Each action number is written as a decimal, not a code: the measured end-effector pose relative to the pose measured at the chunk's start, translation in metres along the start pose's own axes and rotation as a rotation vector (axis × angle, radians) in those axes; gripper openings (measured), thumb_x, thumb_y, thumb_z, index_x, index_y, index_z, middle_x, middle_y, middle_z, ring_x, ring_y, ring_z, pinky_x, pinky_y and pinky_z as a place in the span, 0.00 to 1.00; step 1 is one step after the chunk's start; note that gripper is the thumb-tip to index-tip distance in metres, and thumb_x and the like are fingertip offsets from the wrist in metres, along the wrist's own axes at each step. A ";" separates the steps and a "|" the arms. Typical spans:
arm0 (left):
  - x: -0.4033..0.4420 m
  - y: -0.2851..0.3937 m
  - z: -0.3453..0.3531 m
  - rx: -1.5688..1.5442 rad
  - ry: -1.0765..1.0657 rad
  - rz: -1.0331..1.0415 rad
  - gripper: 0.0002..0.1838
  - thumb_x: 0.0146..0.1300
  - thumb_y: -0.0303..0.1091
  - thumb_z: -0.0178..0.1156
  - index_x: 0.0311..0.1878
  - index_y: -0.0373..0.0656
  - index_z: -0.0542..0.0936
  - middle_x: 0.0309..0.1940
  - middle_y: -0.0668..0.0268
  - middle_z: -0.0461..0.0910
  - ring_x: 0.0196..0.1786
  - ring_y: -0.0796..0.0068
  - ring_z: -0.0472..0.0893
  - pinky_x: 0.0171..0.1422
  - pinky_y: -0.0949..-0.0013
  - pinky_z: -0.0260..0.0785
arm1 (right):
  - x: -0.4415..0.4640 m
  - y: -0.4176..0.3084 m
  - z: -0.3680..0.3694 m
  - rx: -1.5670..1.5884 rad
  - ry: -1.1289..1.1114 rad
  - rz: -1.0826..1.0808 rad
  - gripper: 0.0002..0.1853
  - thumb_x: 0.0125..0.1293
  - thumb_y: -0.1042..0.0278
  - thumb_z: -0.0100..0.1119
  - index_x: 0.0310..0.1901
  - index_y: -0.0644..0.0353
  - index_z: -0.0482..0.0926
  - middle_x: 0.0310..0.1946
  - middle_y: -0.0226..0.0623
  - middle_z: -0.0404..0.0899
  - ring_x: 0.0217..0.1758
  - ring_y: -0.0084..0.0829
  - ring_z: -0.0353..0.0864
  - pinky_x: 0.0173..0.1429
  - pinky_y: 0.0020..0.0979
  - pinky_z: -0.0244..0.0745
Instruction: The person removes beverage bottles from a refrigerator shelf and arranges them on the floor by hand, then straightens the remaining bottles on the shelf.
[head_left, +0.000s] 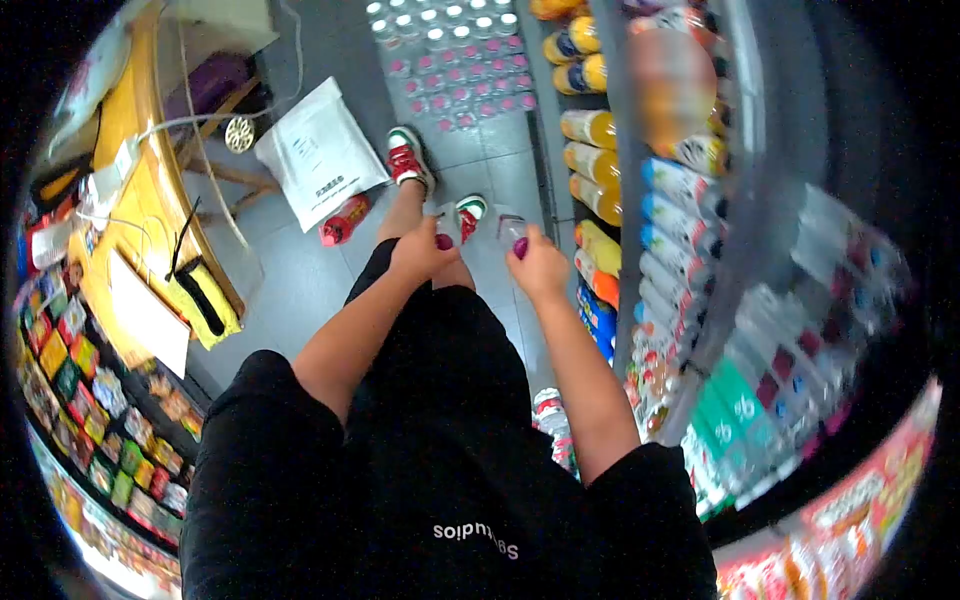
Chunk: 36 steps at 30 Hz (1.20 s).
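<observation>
My left hand (425, 252) is closed around the neck of a clear bottle with a purple cap (444, 241). To its right, my right hand (540, 264) grips a second clear bottle (511, 228), also purple-capped. Both are held in front of my knees, above the tiled floor. The fingers cover part of each bottle. Beyond them, rows of clear bottles with pink caps (460, 78) stand on the floor, and white-capped bottles (436, 32) stand behind those.
Shelves of drinks line my right, with yellow juice bottles (590, 128) nearby. A white mailing bag (322, 150) and a red package (345, 220) lie on the floor. At left stand a wooden table (150, 130) and snack racks (110, 420). A cable hangs off the table.
</observation>
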<state>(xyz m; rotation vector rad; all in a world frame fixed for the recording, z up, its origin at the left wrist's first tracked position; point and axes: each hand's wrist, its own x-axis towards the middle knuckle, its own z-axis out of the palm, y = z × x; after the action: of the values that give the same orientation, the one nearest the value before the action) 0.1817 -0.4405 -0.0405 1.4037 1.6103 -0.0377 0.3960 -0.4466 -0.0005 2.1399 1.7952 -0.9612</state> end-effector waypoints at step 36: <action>0.350 0.010 0.149 -0.057 0.013 -0.010 0.30 0.46 0.42 0.68 0.45 0.36 0.63 0.35 0.50 0.79 0.41 0.50 0.79 0.45 0.55 0.72 | 0.355 0.088 0.142 -0.077 0.085 0.066 0.26 0.50 0.63 0.62 0.54 0.49 0.68 0.40 0.47 0.74 0.42 0.49 0.78 0.43 0.45 0.75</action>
<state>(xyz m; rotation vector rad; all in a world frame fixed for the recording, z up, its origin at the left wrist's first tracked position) 0.3259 -0.2620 -0.3435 1.3544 1.6167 0.0116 0.4484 -0.2551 -0.3394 2.2081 1.7570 -0.7847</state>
